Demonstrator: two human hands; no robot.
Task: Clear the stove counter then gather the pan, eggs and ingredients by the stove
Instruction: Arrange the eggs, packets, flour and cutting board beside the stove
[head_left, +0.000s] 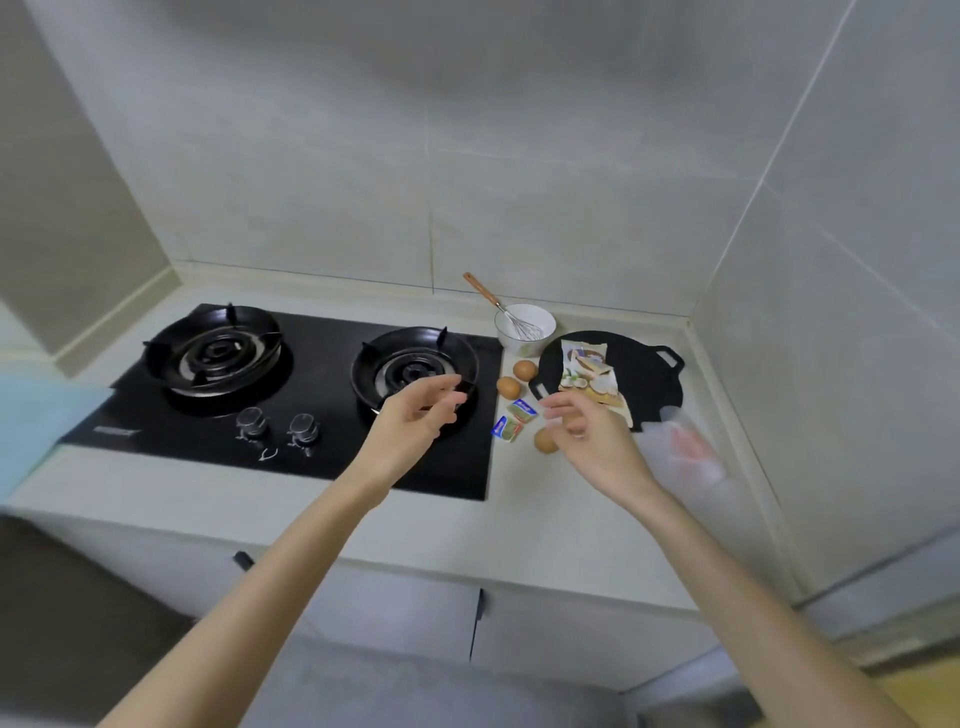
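Note:
A flat black pan (649, 371) lies on the counter right of the stove (322, 426), with food packets (587, 374) lying on it. Two brown eggs (524, 370) (508, 387) sit at the pan's left edge. A third egg (544, 441) is partly hidden under my right hand. Two small blue-green sachets (514, 420) lie beside the eggs. A white bowl (535, 314) with a whisk (511, 314) stands behind the pan. My left hand (421, 410) hovers with relaxed fingers over the front of the right burner. My right hand (587, 428) hovers above the third egg, fingers loosely curled, holding nothing I can make out.
A blurred translucent plastic thing (685, 452) lies at the pan's near edge by the right wall. A light blue cloth (36, 421) shows at the far left. Tiled walls close the counter behind and on the right. Two knobs (278, 428) sit at the stove's front.

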